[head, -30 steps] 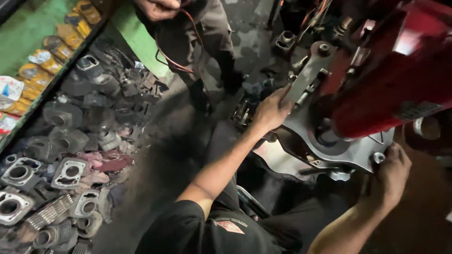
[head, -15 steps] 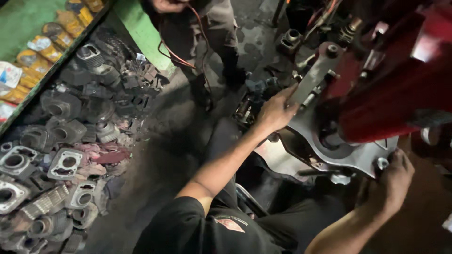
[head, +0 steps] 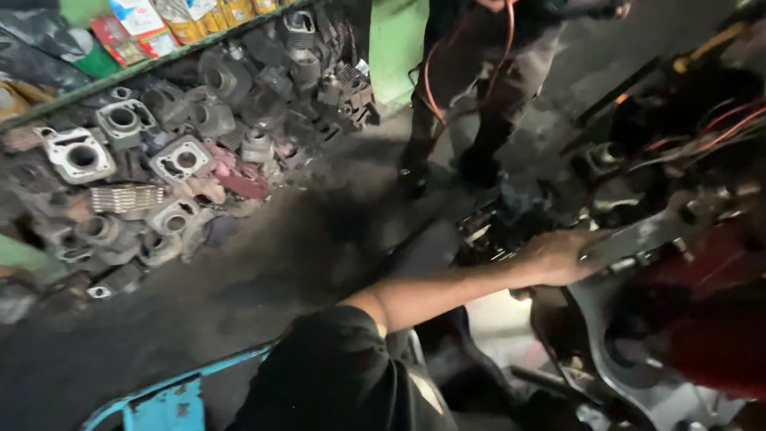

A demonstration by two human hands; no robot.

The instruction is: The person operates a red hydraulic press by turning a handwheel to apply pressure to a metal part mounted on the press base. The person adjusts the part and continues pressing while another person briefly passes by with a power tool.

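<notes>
Fingers of the left hand [head: 562, 257] now curl around the long grey metal bracket [head: 638, 239] beside the red motorbike body [head: 710, 319], while the right hand has slipped out of view.

Your left hand [head: 558, 257] lies on a silver-grey metal bracket [head: 638, 239] beside a glossy red body panel [head: 710, 319]. Dull grey ribbed engine cylinders [head: 152, 175] heap on the oily black floor [head: 263, 263]; your sleeve [head: 335, 375] is black.

Dark greasy floor [head: 263, 263]; heap of grey engine cylinders [head: 159, 160] along left edge.
</notes>
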